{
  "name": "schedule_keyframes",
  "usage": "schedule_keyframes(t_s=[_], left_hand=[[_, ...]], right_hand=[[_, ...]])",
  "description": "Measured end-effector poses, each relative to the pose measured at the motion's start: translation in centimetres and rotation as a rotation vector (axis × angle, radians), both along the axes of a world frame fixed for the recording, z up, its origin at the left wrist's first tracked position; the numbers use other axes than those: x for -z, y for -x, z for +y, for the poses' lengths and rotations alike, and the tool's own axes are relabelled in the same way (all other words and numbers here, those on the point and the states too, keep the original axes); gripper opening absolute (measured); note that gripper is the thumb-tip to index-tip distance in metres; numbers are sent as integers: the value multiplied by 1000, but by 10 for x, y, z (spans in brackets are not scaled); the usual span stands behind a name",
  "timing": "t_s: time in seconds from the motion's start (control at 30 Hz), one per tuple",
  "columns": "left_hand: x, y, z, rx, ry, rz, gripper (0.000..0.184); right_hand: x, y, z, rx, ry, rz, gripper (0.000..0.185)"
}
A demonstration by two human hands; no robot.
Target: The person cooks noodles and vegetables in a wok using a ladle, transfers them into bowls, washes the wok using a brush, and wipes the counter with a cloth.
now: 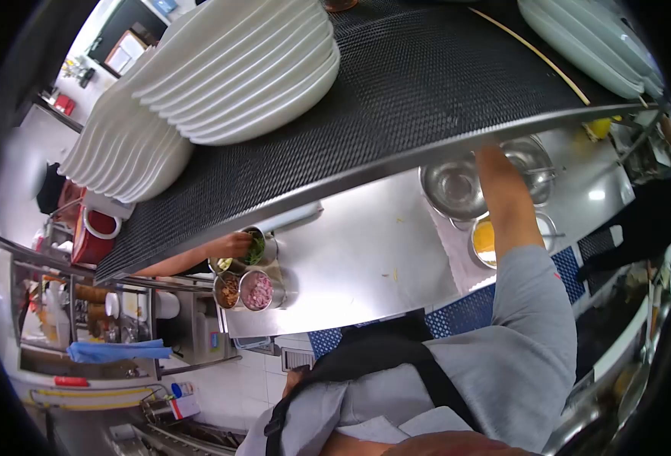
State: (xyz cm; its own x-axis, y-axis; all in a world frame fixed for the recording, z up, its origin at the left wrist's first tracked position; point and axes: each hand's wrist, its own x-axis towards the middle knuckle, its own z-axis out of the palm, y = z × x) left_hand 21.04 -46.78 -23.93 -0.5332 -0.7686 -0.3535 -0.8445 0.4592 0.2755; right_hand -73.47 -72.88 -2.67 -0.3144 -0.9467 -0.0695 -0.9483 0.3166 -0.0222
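Note:
My right forearm [509, 201] reaches across the steel counter, over the metal bowls. The shelf edge hides my right hand, so its fingers do not show. Under and beside the arm are a wide steel bowl [451, 186], a second steel bowl [531, 163] with a utensil in it, and a container holding something yellow [484, 237]. My left hand [294, 378] hangs low beside my black apron [358, 357], only a small part of it visible and its fingers unclear.
Stacked white dishes [259, 76] stand on the black mesh shelf [427, 76] above the counter [358, 243]. Another person's hand [233, 245] is at a pot of green herbs [255, 249]. Nearby are containers of chopped pink pieces [258, 292] and brown pieces [227, 290].

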Motion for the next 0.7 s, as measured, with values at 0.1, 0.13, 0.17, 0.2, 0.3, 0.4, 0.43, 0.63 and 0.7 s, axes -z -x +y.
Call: schedule_keyframes(t_s=[0.1,0.13,0.17,0.2,0.3,0.4,0.43,0.63,0.7], left_hand=[[-20,4,35,-201,-70,150,31],[-24,3,43,-227,-72,158,31],[-24,0,48,-240,-69,161,31],[-25,0,54,-243,-64,173,31],[-28,-2,68,-251,-46,176,31],[-26,-6,80,-239,-18,187,31],[-25,-6,81,-230,-3,198,31],[-22,-15,101,-129,131,263,31],[-20,-20,107,-32,248,308,32]], right_hand=[[30,10,3,-2,-122,-5,27],[38,13,7,-2,-150,-9,27],[46,14,10,-8,-163,-11,27],[52,15,11,-13,-173,-18,27],[58,11,15,-31,-175,-35,28],[51,4,8,-64,-163,-59,28],[45,-3,2,-76,-148,-71,29],[15,-56,-44,-179,-123,-143,30],[10,-84,-63,-210,-132,-170,31]])
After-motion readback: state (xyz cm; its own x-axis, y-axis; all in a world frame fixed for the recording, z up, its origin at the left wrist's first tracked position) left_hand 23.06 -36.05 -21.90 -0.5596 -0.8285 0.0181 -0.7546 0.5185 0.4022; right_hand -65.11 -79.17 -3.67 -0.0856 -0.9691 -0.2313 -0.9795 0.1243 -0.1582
